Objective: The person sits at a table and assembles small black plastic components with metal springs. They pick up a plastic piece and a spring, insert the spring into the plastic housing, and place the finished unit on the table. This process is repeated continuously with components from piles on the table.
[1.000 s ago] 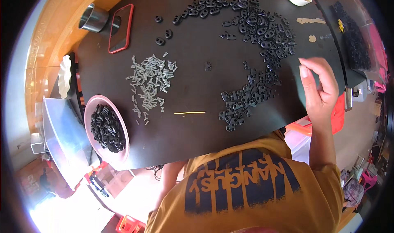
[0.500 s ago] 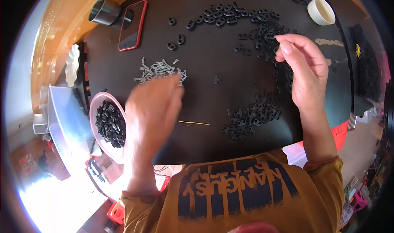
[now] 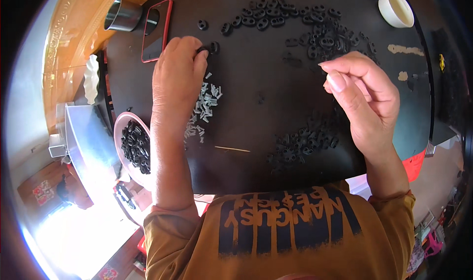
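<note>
Wearing a mustard-brown shirt (image 3: pixel 295 262), showing big capital lettering (image 3: pixel 281 221) across the front: running in two lines, facing upside down to this view, standing out in the cloth's own mustard against dark panels. Spotting a red-and-white paper (image 3: pixel 44 192) at the far lower left, carrying marks too small for reading.

Holding left hand (image 3: pixel 177 70) over the table's left side, back uppermost, covering part of the grey springs (image 3: pixel 209 102). Closing in with thumb and fingertips at a black oval piece (image 3: pixel 202 49), just beside a second oval (image 3: pixel 215 47); not managing to tell gripping from mere touching. Holding right hand (image 3: pixel 372 102) well apart from the left, raised near the black heap (image 3: pixel 325 41), curling the fingers, pointing thumb and index tips close toward each other; not managing to tell a bare pinch from a tiny held item.

Finding more black ovals (image 3: pixel 263 16) in a band across the table's far side, and a lower cluster (image 3: pixel 305 144) of black pieces nearer the shirt. Noting a thin yellowish stick (image 3: pixel 232 149) between springs and lower cluster. Seeing a pink-rimmed bowl (image 3: pixel 120 152) left of the forearm, holding black pieces. Marking a red-edged phone (image 3: pixel 158 31) beside a metal cup (image 3: pixel 123 16) at upper left, and a cream cup (image 3: pixel 395 9) at upper right.
</note>
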Demonstrator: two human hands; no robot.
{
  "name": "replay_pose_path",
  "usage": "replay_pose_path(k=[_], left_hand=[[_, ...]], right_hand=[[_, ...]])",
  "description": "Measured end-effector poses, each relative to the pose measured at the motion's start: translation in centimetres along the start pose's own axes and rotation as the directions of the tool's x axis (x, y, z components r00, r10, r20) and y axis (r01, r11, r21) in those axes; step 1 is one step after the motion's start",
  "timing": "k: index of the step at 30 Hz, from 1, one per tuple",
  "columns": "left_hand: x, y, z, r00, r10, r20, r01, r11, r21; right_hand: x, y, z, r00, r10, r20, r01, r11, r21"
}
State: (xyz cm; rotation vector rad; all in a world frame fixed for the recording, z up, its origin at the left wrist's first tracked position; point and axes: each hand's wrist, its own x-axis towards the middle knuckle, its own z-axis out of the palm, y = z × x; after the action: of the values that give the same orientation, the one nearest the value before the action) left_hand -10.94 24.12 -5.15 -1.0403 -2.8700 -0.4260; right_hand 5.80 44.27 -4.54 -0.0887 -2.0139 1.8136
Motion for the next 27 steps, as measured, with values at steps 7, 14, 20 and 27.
replay_pose_path(k=[7,14,20,27], left_hand=[[-3.3,3.5,-1.2,0.972,-0.230,0.051,0.211,0.752,-0.625],[-10.5,4.7,-1.0,0.909,-0.211,0.359,0.332,-0.154,-0.931],[-12.4,3.2,0.2,0.906,-0.164,0.389,0.300,-0.398,-0.867],[-12.5,2.4,-1.3,0.923,-0.078,0.376,0.314,-0.414,-0.855]], right_hand=[[0.0,0.2,0.0,0.985,-0.138,0.108,0.156,0.972,-0.175],[0.3,1.2,1.7,0.940,-0.184,0.289,0.286,0.886,-0.366],[0.9,1.4,4.8,0.828,-0.195,0.526,0.499,0.684,-0.532],[2.1,1.1,6.2,0.754,-0.042,0.655,0.567,0.546,-0.617]])
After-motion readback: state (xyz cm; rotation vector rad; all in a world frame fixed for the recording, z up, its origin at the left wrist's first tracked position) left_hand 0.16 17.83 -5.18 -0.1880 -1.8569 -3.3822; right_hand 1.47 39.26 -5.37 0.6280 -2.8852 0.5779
